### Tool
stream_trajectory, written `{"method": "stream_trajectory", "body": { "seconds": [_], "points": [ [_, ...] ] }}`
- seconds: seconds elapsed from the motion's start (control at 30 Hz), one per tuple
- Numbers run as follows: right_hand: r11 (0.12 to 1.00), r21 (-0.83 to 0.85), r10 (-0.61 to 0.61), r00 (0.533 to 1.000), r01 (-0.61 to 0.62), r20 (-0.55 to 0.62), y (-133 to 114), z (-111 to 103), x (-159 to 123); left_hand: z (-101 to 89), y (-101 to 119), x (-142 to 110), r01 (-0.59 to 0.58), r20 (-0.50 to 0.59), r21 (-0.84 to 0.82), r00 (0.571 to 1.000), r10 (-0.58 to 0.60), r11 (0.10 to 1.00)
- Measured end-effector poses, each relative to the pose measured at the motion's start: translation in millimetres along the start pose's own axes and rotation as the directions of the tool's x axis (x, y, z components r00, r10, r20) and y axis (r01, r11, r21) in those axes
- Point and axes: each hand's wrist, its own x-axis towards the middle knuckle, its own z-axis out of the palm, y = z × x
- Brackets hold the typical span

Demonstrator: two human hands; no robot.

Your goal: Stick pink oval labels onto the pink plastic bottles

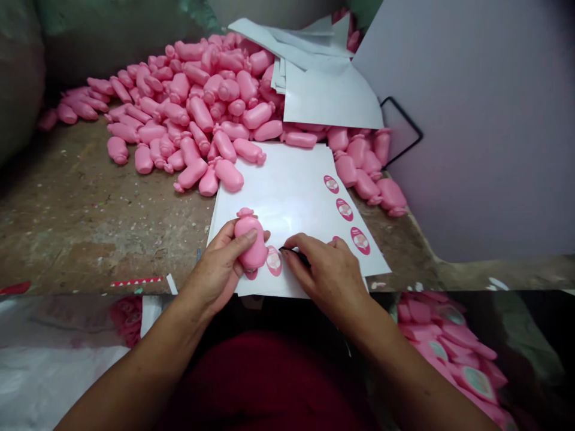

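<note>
Pink bottle (252, 246), contents hidden, clamped in left fingers (245, 240); right fingers (302, 241) gripping black tool (302, 257); labelled bottles (476, 380) below.

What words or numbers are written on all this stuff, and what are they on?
No words or numbers can be read for sure.
Oval stickers on the white sheet: print too small and blurred.
Labels on pink bottles at lower right: too blurred.
Pink bottle in the left hand: no writing visible.

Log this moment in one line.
left hand: holds pink bottle | right hand: holds dark tool | beneath: white sheet, oval stickers | behind: bottle pile
</note>
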Motion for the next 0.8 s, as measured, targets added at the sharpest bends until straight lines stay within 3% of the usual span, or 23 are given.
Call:
{"method": "stream_trajectory", "body": {
  "seconds": [0.2,0.4,0.63,0.8],
  "points": [
    [0.999,0.0,0.042,0.999,-0.042,-0.006,-3.4,4.1,3.0,-1.7,1.0,1.3,0.033,0.007,-0.02,0.999,-0.033,0.999],
    [0.985,0.15,0.083,0.995,-0.091,0.055,5.6,0.5,5.3,-4.7,-0.8,5.7,0.004,0.012,-0.174,1.0,-0.002,0.985],
    [0.998,-0.029,0.063,0.996,-0.061,0.07,3.0,1.9,5.0,-4.1,-5.7,6.1,-0.086,-0.043,-0.289,0.996,0.076,0.953],
    [0.986,0.054,0.148,0.98,-0.156,0.131,0.4,0.4,12.1,-1.1,-6.9,5.8,-0.093,-0.067,-0.27,0.995,0.077,0.958]
  ]
}}
